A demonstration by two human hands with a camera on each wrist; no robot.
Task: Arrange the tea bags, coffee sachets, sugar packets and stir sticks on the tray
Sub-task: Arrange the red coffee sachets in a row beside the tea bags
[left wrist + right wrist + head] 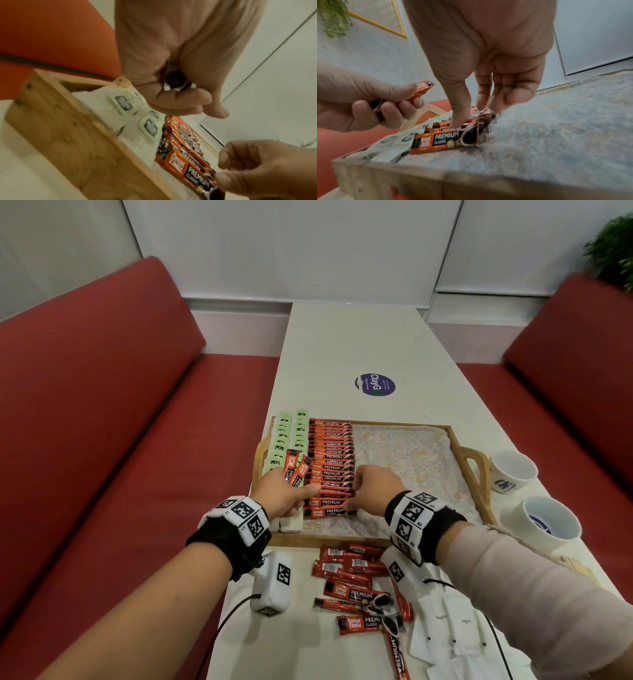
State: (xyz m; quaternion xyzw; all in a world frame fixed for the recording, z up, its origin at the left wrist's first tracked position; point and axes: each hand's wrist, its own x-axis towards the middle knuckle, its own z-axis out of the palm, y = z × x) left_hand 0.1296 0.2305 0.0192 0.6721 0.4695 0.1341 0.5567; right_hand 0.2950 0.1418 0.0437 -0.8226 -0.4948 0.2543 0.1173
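A wooden tray [476, 470] lined with patterned cloth holds two columns of green tea bags [291, 436] at its left and a long row of red coffee sachets [330, 460] beside them. My left hand [294, 491] hovers over the tea bags and grips a few coffee sachets [296, 470], which also show in the right wrist view [423, 88]. My right hand [356, 491] is at the near end of the row. Its thumb [458, 120] presses on a sachet and its fingers curl round the right ends. The front sachet [188, 166] lies flat on the cloth.
Loose coffee sachets [356, 594] lie on the white table in front of the tray, with white sugar packets [445, 631] to their right. Two white cups [513, 470] stand right of the tray. Thin wooden sticks [579, 568] peek out beside my right forearm. Red benches flank the table.
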